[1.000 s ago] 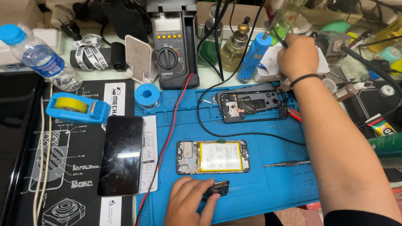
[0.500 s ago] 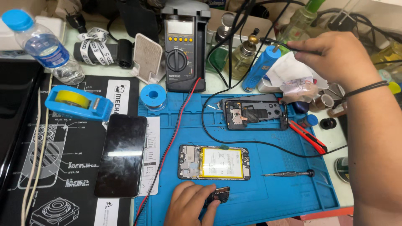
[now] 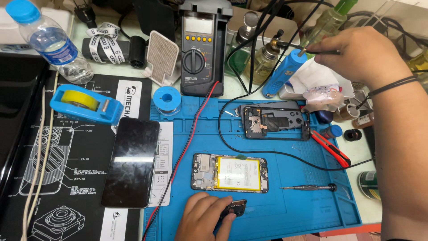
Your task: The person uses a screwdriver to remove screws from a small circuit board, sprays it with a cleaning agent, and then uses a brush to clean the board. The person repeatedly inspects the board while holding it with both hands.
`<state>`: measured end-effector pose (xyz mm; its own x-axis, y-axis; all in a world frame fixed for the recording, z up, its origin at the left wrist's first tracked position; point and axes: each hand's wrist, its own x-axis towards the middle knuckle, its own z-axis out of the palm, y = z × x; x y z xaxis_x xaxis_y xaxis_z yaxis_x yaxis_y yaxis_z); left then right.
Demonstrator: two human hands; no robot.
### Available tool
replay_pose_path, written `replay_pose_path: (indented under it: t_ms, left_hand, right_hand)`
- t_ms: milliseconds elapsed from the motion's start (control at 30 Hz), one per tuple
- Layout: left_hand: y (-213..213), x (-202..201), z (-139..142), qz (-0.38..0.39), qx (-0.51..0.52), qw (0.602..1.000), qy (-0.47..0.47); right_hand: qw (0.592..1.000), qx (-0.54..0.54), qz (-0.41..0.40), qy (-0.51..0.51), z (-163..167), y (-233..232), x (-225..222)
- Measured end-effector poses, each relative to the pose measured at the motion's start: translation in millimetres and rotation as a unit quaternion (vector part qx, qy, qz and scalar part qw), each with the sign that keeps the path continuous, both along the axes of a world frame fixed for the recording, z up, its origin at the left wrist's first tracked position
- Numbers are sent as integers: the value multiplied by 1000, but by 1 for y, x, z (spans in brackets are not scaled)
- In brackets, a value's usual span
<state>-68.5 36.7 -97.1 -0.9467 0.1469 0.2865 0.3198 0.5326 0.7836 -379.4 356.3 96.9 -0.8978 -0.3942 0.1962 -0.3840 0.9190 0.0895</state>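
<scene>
Nearest the lower edge: left hand [image 3: 203, 218], fingers curled down over a small dark circuit part [image 3: 236, 208], pinning it flat on the blue work mat [image 3: 285, 209]. Part mostly black, flat, roughly rectangular, one end poking out past the fingertips (finer detail too small to tell).

Just above the hand: opened phone [image 3: 229, 172], back off, a pale yellow battery filling its middle, bare board at its left end. Right of it, a slim metal screwdriver [image 3: 307, 188] lying flat. Black cable [image 3: 267, 151] looping across the mat between the opened phone and the dark phone frame [image 3: 274, 122] farther up, the frame matte with a camera cut-out. Red-handled cutter [image 3: 331, 148] at the mat's right side.

Left of the mat: glossy black phone [image 3: 130, 161] face up on a black printed mat, beside a blue tape dispenser [image 3: 84, 103] with a yellow roll. Red test lead [image 3: 187, 134] running diagonally down the blue mat.

Farther back: blue solder spool [image 3: 166, 99], grey multimeter [image 3: 200, 49] standing upright, clear water bottle [image 3: 49, 42] with a blue cap lying at far left.

Farthest, upper right: right hand [image 3: 361, 56] closed around a thin dark tool [image 3: 318, 51], its tip near a blue cylinder [image 3: 283, 73], above crumpled white tissue [image 3: 318, 85]. Black band on that wrist.
</scene>
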Motion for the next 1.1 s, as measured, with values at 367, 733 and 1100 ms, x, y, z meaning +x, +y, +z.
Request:
replay_pose_path:
  t_ms: [367,733,1100]
  left_hand:
    - [-3,8,19,-12,13,1000,-12]
    - [-5,15,44,4,22,1000,-18]
    - [8,11,47,16,-33,999,-4]
  right_hand:
    - [997,-60,-39,16,9,-7,32]
    - [904,-367,-196,-96,-52,43,206]
    - [960,-209,-39,-181,-115,-12,323]
